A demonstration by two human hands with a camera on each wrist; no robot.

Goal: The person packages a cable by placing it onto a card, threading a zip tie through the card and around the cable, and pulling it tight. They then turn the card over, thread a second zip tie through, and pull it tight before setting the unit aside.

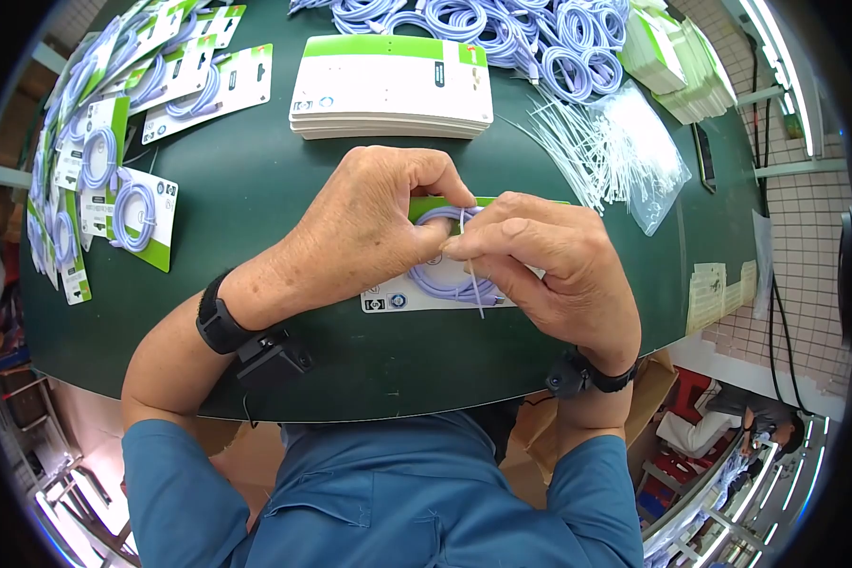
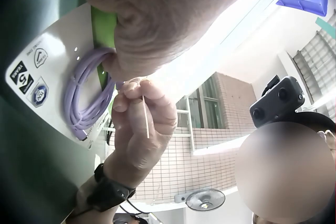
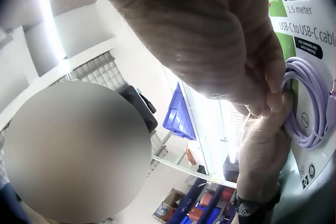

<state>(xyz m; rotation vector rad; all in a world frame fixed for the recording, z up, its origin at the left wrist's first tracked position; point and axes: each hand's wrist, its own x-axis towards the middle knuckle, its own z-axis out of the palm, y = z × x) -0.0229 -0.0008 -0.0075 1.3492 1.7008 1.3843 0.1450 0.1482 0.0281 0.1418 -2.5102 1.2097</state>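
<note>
A coiled lilac cable point(image 1: 445, 284) lies on a white and green card point(image 1: 379, 295) on the table, with a thin white tie point(image 1: 477, 289) at its top. The left hand point(image 1: 374, 222) holds the coil's upper left side, its thumb and index finger around it. With thumb and index finger, the right hand point(image 1: 554, 260) pinches the tie beside the left fingertips. In the left wrist view the tie's tail point(image 2: 146, 119) sticks out from the right fingers. The right wrist view shows the coil point(image 3: 310, 103) against the printed card; the fingertips partly hide the tie's loop.
A stack of cards point(image 1: 388, 90) stands behind the hands. Carded cables point(image 1: 134, 213) pile up at the left. Loose coiled cables point(image 1: 502, 28) lie at the back, white ties point(image 1: 587, 142) by a plastic bag point(image 1: 648, 161) at the right, and more cards point(image 1: 682, 66) beyond.
</note>
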